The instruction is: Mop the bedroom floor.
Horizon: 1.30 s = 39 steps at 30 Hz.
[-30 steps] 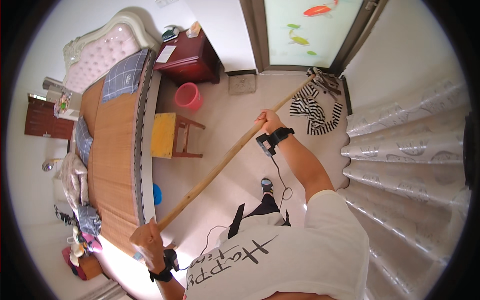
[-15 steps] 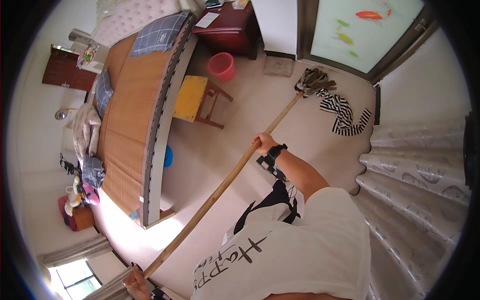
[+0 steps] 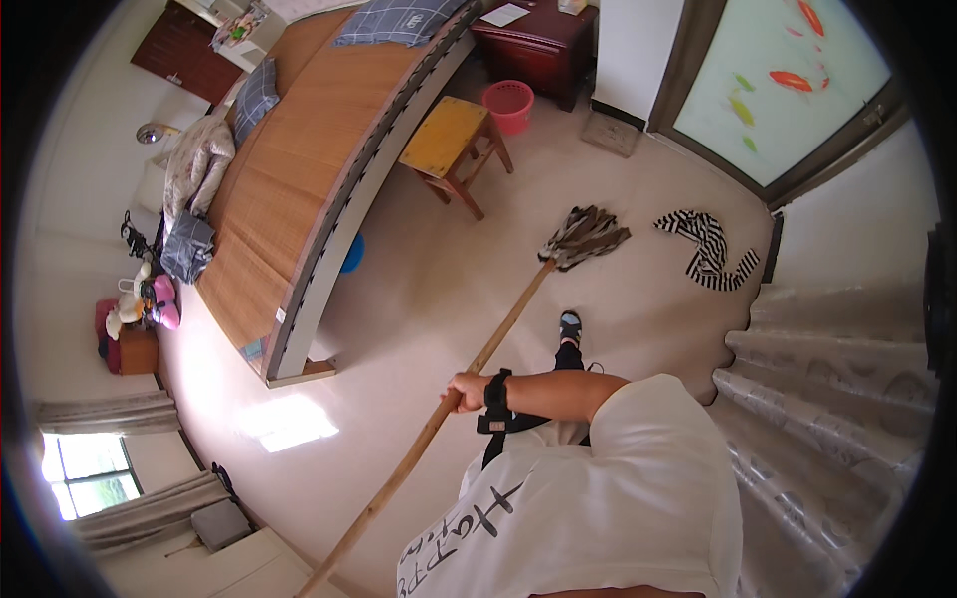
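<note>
1 large bed (image 3: 299, 169) with a woven bamboo mat fills the upper left of the room, with a checked blue pillow (image 3: 399, 20) at its far end, a second small pillow (image 3: 257, 92) along its side and a crumpled blanket (image 3: 194, 164) on its outer edge. The pale tiled floor (image 3: 419, 299) spreads out below it, with a bright patch of sunlight (image 3: 284, 421) near the bed's lower corner. At the upper right stands a glass door (image 3: 788, 80) painted with orange fish, and grey patterned curtains (image 3: 837, 399) hang along the right side. A dark red cabinet (image 3: 533, 35) sits at the top, with a pink basket (image 3: 508, 103) just in front of it and a yellow wooden stool (image 3: 449, 145) beside the bed. A striped black-and-white cloth (image 3: 710, 249) lies on the floor near the door. The mop (image 3: 478, 359) runs diagonally across the view, its long wooden handle rising from the lower left and its stringy head (image 3: 583, 237) resting on the floor close to the striped cloth. The right hand (image 3: 466, 391), with a black wrist strap behind it, is closed around the handle about midway. The left hand lies outside the picture, so I cannot tell its state. 1 foot in a blue slipper (image 3: 569, 325) stands just below the mop head.
</note>
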Each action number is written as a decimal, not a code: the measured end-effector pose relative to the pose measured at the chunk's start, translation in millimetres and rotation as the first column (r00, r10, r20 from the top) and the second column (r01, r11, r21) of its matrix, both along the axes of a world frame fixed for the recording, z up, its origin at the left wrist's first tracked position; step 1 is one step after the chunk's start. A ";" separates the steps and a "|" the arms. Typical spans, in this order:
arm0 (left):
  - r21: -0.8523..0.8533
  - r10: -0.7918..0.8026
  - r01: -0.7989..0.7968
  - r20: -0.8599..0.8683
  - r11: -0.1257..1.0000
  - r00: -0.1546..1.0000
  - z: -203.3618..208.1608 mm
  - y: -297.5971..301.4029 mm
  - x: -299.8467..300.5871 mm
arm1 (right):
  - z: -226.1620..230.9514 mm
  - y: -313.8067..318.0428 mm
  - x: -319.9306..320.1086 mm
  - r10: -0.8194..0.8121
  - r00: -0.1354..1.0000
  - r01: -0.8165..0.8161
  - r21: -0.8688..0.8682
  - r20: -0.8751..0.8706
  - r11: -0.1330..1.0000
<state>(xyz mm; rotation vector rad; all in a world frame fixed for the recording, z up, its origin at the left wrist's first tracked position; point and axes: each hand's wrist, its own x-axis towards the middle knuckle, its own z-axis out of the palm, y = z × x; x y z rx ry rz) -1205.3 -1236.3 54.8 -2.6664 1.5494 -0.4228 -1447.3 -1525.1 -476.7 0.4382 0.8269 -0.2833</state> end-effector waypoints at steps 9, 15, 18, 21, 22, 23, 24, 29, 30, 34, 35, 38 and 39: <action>0.213 0.251 -0.138 -0.708 0.967 0.661 -52.6 -39.1 -85.3 | -60.0 -52.7 -0.4 0.032 0.962 -0.074 -0.145 -0.271 0.987; 0.108 0.128 -0.073 -0.907 0.991 0.400 -137.5 -154.7 -141.4 | -74.6 -188.6 -69.7 -0.189 0.924 0.072 -0.336 -0.332 0.939; 0.153 -0.081 0.223 -0.623 0.963 0.778 -188.7 -228.8 -153.4 | -63.4 -248.2 -98.7 -0.226 0.932 0.064 -0.485 -0.284 0.872; 0.147 -0.107 0.264 -0.653 0.953 0.750 -227.9 -280.2 -183.3 | -52.7 -287.9 -121.5 -0.180 0.924 -0.021 -0.516 -0.336 0.856; 0.102 -0.177 0.326 -0.672 0.940 0.719 -239.9 -294.9 -193.6 | -51.6 -298.0 -126.9 -0.167 0.908 -0.051 -0.497 -0.385 0.866; 0.083 -0.192 0.347 -0.702 0.934 0.685 -249.7 -306.5 -202.2 | -51.8 -304.5 -131.8 -0.154 0.902 -0.080 -0.507 -0.403 0.858; 0.065 -0.222 0.371 -0.701 0.926 0.678 -257.6 -314.8 -210.4 | -53.0 -308.6 -136.4 -0.135 0.862 -0.192 -0.561 -0.488 0.805; 0.134 -0.200 0.406 -0.706 0.904 0.679 -257.5 -306.4 -223.4 | -63.7 -299.4 -142.7 -0.104 0.684 -0.480 -0.553 -0.722 0.681; 0.142 -0.192 0.399 -0.702 0.906 0.686 -250.5 -298.7 -220.6 | -65.4 -294.8 -140.8 -0.054 0.635 -0.575 -0.518 -0.771 0.633; 0.182 -0.127 0.337 -0.683 0.924 0.719 -206.5 -252.3 -195.9 | -74.6 -266.5 -117.8 0.045 0.528 -0.724 -0.422 -0.848 0.546; 0.189 -0.114 0.314 -0.665 0.930 0.738 -192.8 -237.2 -186.9 | -78.0 -257.3 -108.5 0.091 0.561 -0.733 -0.443 -0.823 0.517; 0.350 0.018 0.275 -0.646 0.895 0.763 -137.0 -176.9 -152.4 | -92.7 -214.8 -76.0 0.116 0.522 -0.812 -0.450 -0.845 0.373; 0.337 0.032 0.254 -0.655 0.906 0.755 -125.2 -157.5 -144.5 | -97.0 -192.1 -68.5 0.096 0.509 -0.803 -0.432 -0.855 0.410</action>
